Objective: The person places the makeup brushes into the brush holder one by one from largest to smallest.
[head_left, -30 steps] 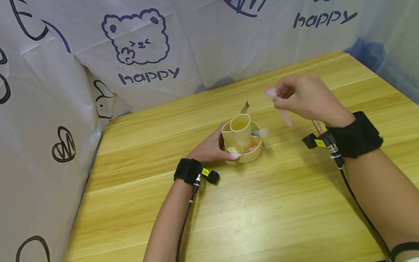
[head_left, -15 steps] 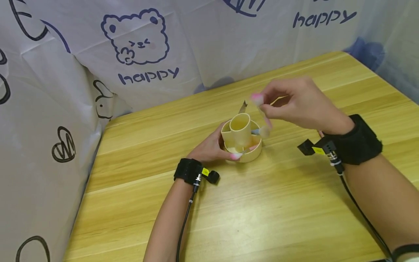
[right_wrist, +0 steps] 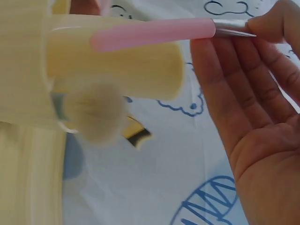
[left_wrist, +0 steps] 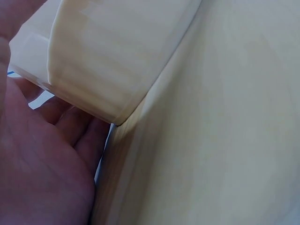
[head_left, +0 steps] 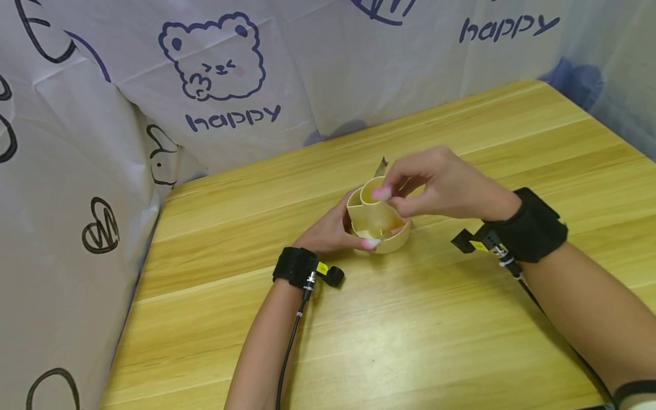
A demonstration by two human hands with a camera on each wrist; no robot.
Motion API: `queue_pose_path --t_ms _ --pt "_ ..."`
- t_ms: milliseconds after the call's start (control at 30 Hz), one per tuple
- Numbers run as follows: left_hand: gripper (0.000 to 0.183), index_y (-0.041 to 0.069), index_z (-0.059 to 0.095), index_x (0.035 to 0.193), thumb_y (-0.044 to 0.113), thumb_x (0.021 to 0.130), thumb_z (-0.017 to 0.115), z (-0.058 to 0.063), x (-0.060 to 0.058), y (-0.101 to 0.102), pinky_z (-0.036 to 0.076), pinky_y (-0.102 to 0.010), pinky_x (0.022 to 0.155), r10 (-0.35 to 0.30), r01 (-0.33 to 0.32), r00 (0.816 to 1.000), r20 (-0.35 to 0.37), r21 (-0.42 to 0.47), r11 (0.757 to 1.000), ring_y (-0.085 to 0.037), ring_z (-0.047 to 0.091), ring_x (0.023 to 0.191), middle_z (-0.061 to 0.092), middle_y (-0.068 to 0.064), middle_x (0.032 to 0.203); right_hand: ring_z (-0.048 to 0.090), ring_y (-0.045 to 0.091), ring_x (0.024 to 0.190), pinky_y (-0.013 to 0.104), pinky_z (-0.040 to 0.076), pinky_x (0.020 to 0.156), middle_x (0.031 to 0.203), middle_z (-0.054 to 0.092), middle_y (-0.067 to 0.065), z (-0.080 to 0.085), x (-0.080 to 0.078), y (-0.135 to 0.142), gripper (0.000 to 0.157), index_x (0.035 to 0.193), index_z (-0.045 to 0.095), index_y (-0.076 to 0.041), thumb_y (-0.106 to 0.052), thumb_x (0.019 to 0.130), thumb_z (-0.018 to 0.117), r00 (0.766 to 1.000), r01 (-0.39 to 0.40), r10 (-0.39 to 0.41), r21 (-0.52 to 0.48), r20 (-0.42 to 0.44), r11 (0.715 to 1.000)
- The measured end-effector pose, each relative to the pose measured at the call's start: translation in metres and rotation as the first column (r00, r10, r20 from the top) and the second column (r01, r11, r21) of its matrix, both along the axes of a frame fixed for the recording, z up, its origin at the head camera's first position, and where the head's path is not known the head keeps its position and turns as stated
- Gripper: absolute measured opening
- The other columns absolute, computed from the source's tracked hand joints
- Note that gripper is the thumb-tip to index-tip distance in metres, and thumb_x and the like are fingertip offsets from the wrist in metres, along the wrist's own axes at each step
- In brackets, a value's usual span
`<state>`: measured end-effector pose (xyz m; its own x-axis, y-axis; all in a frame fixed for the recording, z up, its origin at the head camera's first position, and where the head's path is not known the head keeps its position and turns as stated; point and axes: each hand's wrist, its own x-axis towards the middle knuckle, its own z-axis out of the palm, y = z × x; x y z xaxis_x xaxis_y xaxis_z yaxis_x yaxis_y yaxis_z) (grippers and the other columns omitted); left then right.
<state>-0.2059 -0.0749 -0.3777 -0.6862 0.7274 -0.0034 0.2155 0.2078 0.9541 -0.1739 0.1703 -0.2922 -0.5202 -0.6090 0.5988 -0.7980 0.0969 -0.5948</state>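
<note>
My left hand [head_left: 333, 233] grips the side of a cream round brush holder [head_left: 389, 245] with a tall central tube, thumb in front; in the left wrist view the fingers curl by the holder wall [left_wrist: 108, 61]. My right hand [head_left: 435, 182] pinches a makeup brush [right_wrist: 159, 33] by its silver ferrule. Its pink handle points toward the holder and overlaps the tube [right_wrist: 154, 70] in the right wrist view. Pink-and-white bristles [head_left: 381, 193] show at the fingertips in the head view. Another pink-and-white brush head [head_left: 369, 244] leans out over the holder's front rim, beside my left thumb.
A fluffy cream brush head [right_wrist: 96, 110] sticks out of the holder's side. Behind the tube, a dark-tipped brush [head_left: 381, 166] stands out of the holder. The wooden table [head_left: 410, 330] is backed by a printed white cloth [head_left: 307, 68].
My right hand has moved left and down with the pink brush, from off to the right to right beside the tube, and now covers the fluffy brush. My left hand keeps its hold.
</note>
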Motion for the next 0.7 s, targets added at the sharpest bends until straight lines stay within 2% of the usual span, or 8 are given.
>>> queue_pose_path --t_ms 267,467,700 --pt "0.098 0.025 0.023 0.150 0.011 0.073 0.082 0.001 0.000 0.001 0.043 -0.033 0.100 -0.007 0.007 1.000 0.014 0.013 1.000 -0.019 0.051 0.116 0.045 -0.002 0.137 0.065 0.009 0.073 0.025 0.057 0.066 0.085 0.068 -0.004 -0.009 -0.004 -0.003 0.029 0.088 0.070 -0.018 0.008 0.075 0.069 1.000 -0.011 0.010 0.030 0.010 0.999" --pt "0.097 0.026 0.023 0.150 0.011 0.074 0.082 0.000 0.000 0.001 0.043 -0.034 0.101 -0.012 0.012 1.000 0.022 0.014 1.000 -0.019 0.051 0.116 0.046 -0.002 0.136 0.065 0.009 0.074 0.024 0.057 0.068 0.086 0.067 -0.007 -0.011 -0.006 -0.002 0.024 0.088 0.070 -0.014 0.007 0.075 0.070 1.000 -0.005 0.004 0.047 0.016 0.999" --pt "0.097 0.026 0.023 0.150 0.011 0.074 0.082 -0.001 0.000 0.000 0.043 -0.034 0.100 -0.009 0.009 1.000 0.019 0.015 1.000 -0.020 0.051 0.116 0.046 -0.004 0.136 0.066 0.011 0.076 0.024 0.057 0.068 0.087 0.067 -0.008 -0.014 -0.008 0.000 0.026 0.088 0.069 -0.017 0.006 0.075 0.070 0.999 -0.016 0.014 0.060 0.034 0.998"
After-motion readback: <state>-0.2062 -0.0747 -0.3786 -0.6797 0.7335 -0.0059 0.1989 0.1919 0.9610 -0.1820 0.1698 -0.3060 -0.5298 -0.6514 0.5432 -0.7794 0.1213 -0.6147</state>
